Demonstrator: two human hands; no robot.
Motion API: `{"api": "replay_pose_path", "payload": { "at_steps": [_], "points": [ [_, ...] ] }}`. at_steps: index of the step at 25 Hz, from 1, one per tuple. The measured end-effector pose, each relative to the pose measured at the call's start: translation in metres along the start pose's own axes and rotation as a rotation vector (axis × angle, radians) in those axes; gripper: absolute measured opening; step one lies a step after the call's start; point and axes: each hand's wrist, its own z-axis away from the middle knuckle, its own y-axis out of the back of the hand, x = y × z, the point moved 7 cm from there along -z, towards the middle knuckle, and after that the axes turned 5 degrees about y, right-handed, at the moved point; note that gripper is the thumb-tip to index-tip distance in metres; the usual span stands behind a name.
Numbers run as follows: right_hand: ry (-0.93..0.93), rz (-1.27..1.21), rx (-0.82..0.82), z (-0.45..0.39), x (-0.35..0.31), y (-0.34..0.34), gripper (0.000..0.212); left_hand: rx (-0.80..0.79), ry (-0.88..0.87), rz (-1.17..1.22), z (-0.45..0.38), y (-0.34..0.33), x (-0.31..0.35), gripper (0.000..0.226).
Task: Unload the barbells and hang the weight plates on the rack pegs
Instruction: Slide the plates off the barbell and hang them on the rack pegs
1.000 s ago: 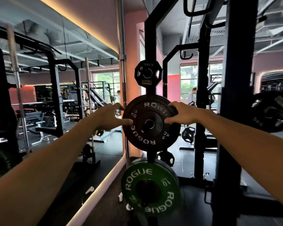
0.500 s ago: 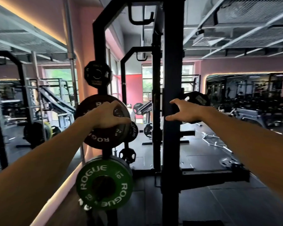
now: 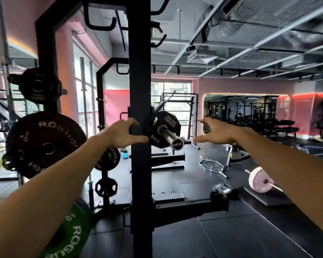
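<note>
Barbell sleeve (image 3: 169, 138): steel, long axis running from far to near, its capped end pointing toward the viewer and slightly right, just right of the black rack upright (image 3: 139, 164). One small black plate (image 3: 164, 127), multi-sided with white lettering and a "5KG" mark, sits on the sleeve against the upright, its face toward the viewer.

Left hand (image 3: 122, 135): fingers spread and loosely curved, holding nothing, in front of the upright's left edge; contact cannot be confirmed.

Right hand (image 3: 217, 132): fingers open, thumb apart, empty, right of the sleeve and clear of it.

Far left, a large black Rogue plate (image 3: 45, 144) hangs on a peg; a green Rogue plate (image 3: 71, 237) hangs below it.
</note>
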Motion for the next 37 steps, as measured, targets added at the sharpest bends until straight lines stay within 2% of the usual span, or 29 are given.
{"api": "replay_pose_path", "payload": {
  "at_steps": [7, 17, 24, 29, 32, 34, 37],
  "points": [
    [0.026, -0.04, -0.047, -0.039, 0.061, -0.018, 0.081, 0.017, 0.096, -0.056, -0.043, -0.033, 0.017, 0.07],
    [-0.025, -0.001, -0.037, -0.17, 0.124, -0.078, 0.079, 0.085, 0.139, -0.115, -0.186, -0.09, -0.039, 0.055],
    [-0.081, -0.005, -0.02, -0.301, 0.149, -0.121, 0.069, 0.1, 0.161, -0.125, -0.32, -0.131, -0.073, 0.069],
    [-0.097, -0.045, -0.011, -0.374, 0.151, -0.155, 0.07, 0.094, 0.072, -0.091, -0.386, -0.154, -0.067, 0.086],
    [-0.09, -0.091, 0.01, -0.408, 0.154, -0.169, 0.075, 0.148, 0.036, -0.143, -0.415, -0.162, -0.065, 0.068],
    [-0.114, -0.249, 0.047, -0.423, 0.16, -0.177, 0.076, 0.212, 0.069, -0.155, -0.423, -0.161, -0.064, 0.052],
    [-0.16, -0.411, 0.153, -0.427, 0.161, -0.183, 0.062, 0.258, 0.135, -0.209, -0.425, -0.161, -0.063, 0.039]
  ]
}}
